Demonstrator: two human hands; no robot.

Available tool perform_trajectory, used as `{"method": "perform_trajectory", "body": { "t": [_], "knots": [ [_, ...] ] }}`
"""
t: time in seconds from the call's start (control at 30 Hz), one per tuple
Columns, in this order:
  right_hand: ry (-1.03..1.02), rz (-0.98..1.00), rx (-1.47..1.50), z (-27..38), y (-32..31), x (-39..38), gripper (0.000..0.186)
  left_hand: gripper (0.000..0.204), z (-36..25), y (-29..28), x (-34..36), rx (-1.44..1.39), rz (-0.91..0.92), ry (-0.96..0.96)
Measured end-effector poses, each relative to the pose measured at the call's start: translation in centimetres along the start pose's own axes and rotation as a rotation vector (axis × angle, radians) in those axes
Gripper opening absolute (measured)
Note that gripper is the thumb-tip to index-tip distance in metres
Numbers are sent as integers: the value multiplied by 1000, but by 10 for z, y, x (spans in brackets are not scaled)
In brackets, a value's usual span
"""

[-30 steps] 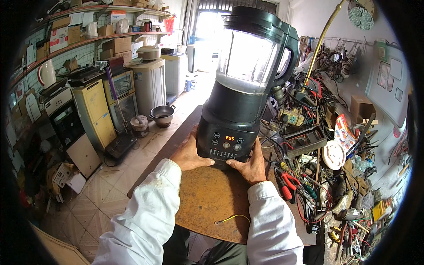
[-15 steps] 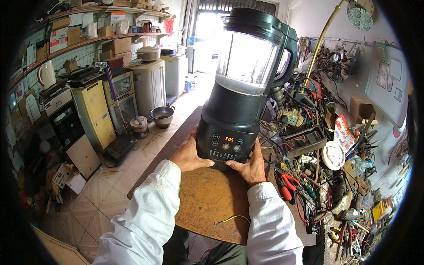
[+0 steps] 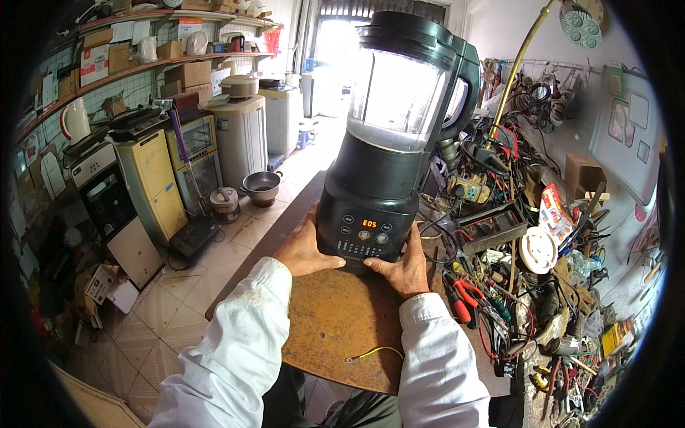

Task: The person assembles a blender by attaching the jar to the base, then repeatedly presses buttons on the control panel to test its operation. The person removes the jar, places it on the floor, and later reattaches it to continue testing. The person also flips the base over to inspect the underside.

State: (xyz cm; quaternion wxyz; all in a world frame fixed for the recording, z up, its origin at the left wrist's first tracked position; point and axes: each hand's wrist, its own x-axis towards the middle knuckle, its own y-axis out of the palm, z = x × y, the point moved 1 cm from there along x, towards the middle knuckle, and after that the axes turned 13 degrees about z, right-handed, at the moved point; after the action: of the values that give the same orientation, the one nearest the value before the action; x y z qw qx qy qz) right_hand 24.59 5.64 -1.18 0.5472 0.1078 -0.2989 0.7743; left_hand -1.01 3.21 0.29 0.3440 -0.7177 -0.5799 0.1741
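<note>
A black blender (image 3: 374, 178) stands at the centre on a worn brown board (image 3: 328, 321), its clear jug with black lid and handle on top, a lit orange display and buttons on the base's front. My left hand (image 3: 307, 250) grips the base's lower left side, thumb along the bottom front edge. My right hand (image 3: 405, 262) grips the lower right side the same way, thumb pointing inward. A short yellow wire with a ring end (image 3: 374, 352) lies on the board near me. Dark cords show just right of the blender.
At right, a bench is heaped with tools, wires, red-handled pliers (image 3: 467, 296), a metal tray (image 3: 492, 232), a white round part (image 3: 536, 250) and a brass lamp arm (image 3: 514, 71). At left are appliances (image 3: 148, 192), shelved boxes (image 3: 193, 73) and a metal pot (image 3: 261, 187) on the tiled floor.
</note>
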Motion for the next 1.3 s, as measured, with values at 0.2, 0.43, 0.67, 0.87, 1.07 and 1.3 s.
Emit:
{"method": "perform_trajectory", "body": {
  "t": [0.2, 0.43, 0.67, 0.87, 1.07, 1.3],
  "knots": [
    [-21, 0, 71, -5, 1, 1, 132, 140, -5, -2, -3, -24, 10, -12],
    [-6, 6, 80, -2, 1, 1, 133, 140, -5, -2, -3, -12, 9, -27],
    [3, 13, 22, 4, 0, 1, 133, 140, -5, -2, -2, -11, 8, -26],
    [-3, 18, 95, 3, 1, 1, 132, 139, -4, -2, -2, -11, 4, -11],
    [-7, 12, 39, -2, 0, 2, 132, 138, -5, -3, -4, 6, 3, -24],
    [-56, -22, -91, 7, -3, -3, 127, 133, -6, 0, -2, 1, -5, 13]
  ]
}}
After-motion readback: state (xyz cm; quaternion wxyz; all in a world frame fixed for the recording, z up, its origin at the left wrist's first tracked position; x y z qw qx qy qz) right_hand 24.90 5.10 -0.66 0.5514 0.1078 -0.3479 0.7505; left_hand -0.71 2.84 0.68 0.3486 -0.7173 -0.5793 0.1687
